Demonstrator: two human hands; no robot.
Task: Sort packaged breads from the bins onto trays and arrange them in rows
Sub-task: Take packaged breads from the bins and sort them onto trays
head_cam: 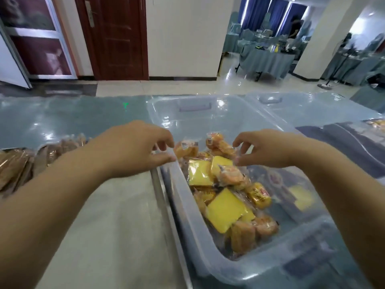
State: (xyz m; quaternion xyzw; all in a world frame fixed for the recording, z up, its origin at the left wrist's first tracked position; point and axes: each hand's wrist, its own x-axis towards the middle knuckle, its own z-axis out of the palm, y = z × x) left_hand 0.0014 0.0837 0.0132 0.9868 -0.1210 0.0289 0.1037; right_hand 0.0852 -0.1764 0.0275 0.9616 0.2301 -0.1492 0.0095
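Breads (225,209), yellow and golden in clear wrappers, fill bin (183,209); left hand (133,147), right hand (264,149) fingers curl loosely, empty.

No wording can be read. Red and white print on an orange bread wrapper (259,196) in the clear bin (187,197) and a round red label (275,178) seen through the bin's wall are both too blurred to make out.

Yellow breads (226,212) (some orange), translucent bin (184,207), dark-red door (116,38).
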